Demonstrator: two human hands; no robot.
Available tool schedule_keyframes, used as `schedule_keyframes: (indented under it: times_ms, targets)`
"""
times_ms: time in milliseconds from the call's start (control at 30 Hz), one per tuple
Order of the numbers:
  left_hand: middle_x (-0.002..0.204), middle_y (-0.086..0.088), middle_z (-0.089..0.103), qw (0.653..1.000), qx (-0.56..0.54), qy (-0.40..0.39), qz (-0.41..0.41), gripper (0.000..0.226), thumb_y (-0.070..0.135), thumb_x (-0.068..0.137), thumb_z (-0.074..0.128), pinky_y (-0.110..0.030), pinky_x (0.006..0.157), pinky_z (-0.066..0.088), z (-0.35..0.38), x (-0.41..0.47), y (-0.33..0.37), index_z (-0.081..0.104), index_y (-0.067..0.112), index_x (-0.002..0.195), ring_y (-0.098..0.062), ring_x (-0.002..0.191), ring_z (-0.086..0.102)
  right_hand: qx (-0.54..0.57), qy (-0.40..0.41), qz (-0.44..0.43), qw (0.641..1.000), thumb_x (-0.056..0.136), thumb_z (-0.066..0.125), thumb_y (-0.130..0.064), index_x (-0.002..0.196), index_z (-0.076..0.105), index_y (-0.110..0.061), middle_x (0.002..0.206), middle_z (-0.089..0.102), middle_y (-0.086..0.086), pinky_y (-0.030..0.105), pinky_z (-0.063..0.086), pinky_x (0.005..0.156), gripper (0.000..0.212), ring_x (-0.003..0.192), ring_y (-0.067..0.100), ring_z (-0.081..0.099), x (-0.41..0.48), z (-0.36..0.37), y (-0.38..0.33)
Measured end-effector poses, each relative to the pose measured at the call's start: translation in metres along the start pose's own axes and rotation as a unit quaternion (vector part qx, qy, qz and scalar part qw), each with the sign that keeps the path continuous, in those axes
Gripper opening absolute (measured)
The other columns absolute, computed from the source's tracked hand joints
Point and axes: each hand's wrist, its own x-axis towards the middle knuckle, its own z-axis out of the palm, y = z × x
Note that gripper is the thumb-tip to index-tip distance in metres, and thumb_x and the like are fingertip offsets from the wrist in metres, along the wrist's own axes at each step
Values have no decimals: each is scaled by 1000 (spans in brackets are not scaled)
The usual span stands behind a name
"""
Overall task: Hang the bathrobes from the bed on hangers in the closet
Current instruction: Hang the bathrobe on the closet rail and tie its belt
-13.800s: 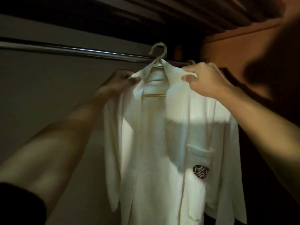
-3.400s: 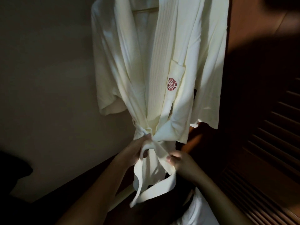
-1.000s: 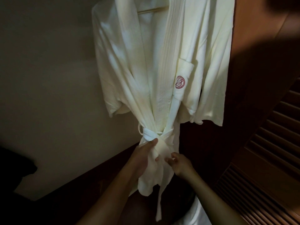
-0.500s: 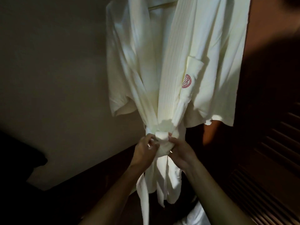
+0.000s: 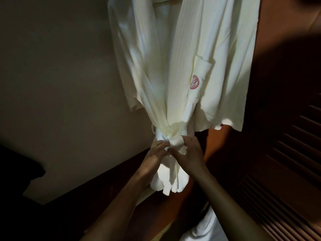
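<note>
Robe [image 5: 182, 66] hangs upper centre, cinched at the waist. Both hands meet at the knot [image 5: 175, 140] mid-frame: left hand [image 5: 155, 153] pinches it from the left, right hand [image 5: 188, 154] curls fingers round its loop, probably snugging it so the front won't fall open.

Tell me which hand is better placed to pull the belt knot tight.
Probably the right hand: its fingers curl round the rolled loop of the belt knot at the waist of the bathrobe. The left hand only pinches the left side of it.
</note>
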Motion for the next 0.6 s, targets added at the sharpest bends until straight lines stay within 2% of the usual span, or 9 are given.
schedule_keyframes:
  times_ms: [100, 167, 200, 267, 367, 433, 467, 533, 600]
  targets:
    - [127, 4, 63, 999, 17, 15, 35, 30, 4, 101, 52, -19, 91, 53, -3, -3, -3, 73, 17, 119, -1, 111, 64, -25, -4, -16, 1000, 81, 81, -37, 95, 72, -19, 95, 64, -2, 30, 49, 81, 24, 95, 15, 61, 11, -1, -4]
    - [126, 1, 66, 996, 4, 77, 42, 26, 11, 99, 63, -29, 94, 56, -7, 0, -13, 71, 22, 120, -10, 114, 66, 96, -14, 64, 993, 84, 80, -29, 92, 72, -27, 89, 73, -4, 25, 54, 76, 11, 87, 6, 69, 11, -7, -10]
    - [122, -1, 69, 995, -12, 102, 10, 28, 21, 94, 72, -33, 89, 59, -8, 3, -16, 67, 24, 122, -14, 107, 70, 166, -31, 118, 979, 84, 80, -24, 97, 73, -26, 90, 75, -2, 24, 56, 75, 15, 87, 6, 72, 10, -9, -12]
    - [106, -1, 75, 991, -14, 101, -92, 45, 41, 79, 86, -33, 71, 60, -7, 9, -23, 67, 24, 116, -15, 86, 74, 270, -62, 190, 942, 84, 79, -16, 109, 74, -12, 93, 78, 3, 28, 59, 72, 25, 89, 18, 76, 10, -10, -18]
    - [79, -5, 72, 991, 67, 47, -103, 30, 46, 82, 81, -25, 52, 43, -1, 14, -30, 78, 18, 94, -8, 56, 55, 334, -91, 239, 907, 83, 78, -9, 101, 77, -4, 91, 78, 13, 42, 62, 77, 19, 88, 33, 75, 16, -13, -43]
    - [70, -2, 70, 990, 103, 56, -81, 26, 43, 85, 79, -22, 52, 41, -1, 18, -34, 77, 18, 81, -7, 55, 54, 338, -81, 236, 907, 80, 82, -15, 91, 79, -11, 87, 78, 7, 34, 61, 77, 12, 87, 29, 74, 33, -24, -60]
    - [67, 1, 68, 987, 125, 68, -76, 28, 43, 84, 80, -21, 54, 43, -3, 21, -36, 75, 16, 76, -8, 57, 58, 362, -70, 225, 902, 75, 86, -19, 90, 79, -11, 88, 78, 6, 32, 60, 78, 18, 88, 27, 73, 43, -34, -71]
    - [68, -2, 68, 980, 161, 85, -75, 42, 49, 77, 81, -28, 59, 47, -13, 28, -45, 69, 10, 73, -13, 65, 64, 452, -24, 207, 868, 68, 89, -19, 100, 78, -7, 99, 77, 11, 38, 59, 87, 36, 95, 29, 74, 69, -61, -91]
    - [76, 1, 73, 979, 160, 95, -86, 37, 48, 75, 82, -38, 66, 54, -19, 31, -49, 73, 12, 75, -16, 73, 70, 521, 25, 183, 833, 78, 82, -14, 103, 75, -6, 102, 77, 9, 37, 60, 86, 28, 93, 22, 75, 88, -94, -105]
